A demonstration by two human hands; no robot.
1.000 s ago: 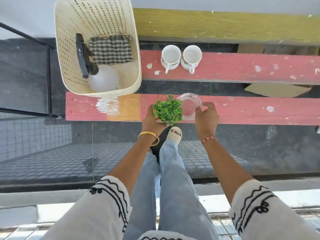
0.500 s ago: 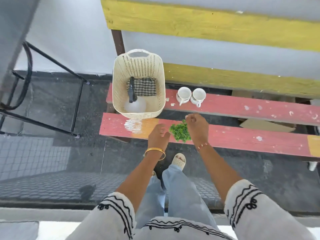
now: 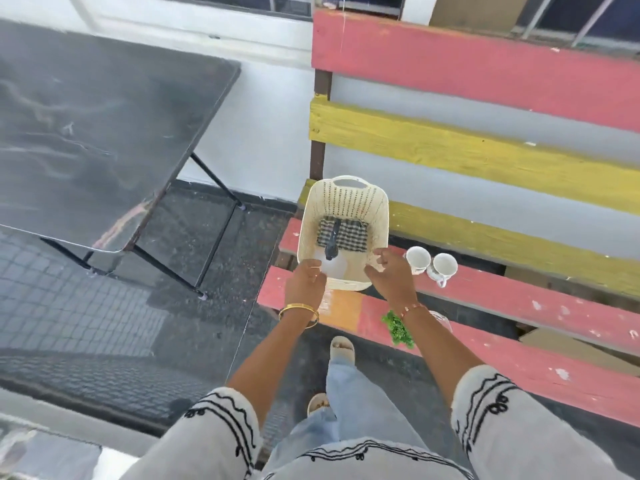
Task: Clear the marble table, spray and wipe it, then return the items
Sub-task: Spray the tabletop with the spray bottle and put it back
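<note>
A cream plastic basket (image 3: 346, 199) stands on the red bench seat (image 3: 485, 306). Inside it lie a checked cloth (image 3: 349, 235) and a spray bottle (image 3: 331, 249) with a black trigger head. My left hand (image 3: 305, 280) hovers at the basket's near left rim and my right hand (image 3: 391, 273) at its near right rim, both with fingers apart and holding nothing. Two white cups (image 3: 431, 263) sit to the right of the basket. A small green plant (image 3: 398, 329) and a glass dish (image 3: 441, 318) rest on the front slat, partly hidden by my right forearm. The dark marble table (image 3: 86, 133) stands at the left.
The bench back has yellow (image 3: 467, 150) and red slats. The table's black legs (image 3: 194, 265) angle down onto the dark floor between table and bench. My feet in sandals (image 3: 342, 349) stand in front of the bench.
Both hands have let go of the plant and the glass dish, which stay on the front slat, and have moved up to the basket's near rim. The view has pulled back and turned left.
</note>
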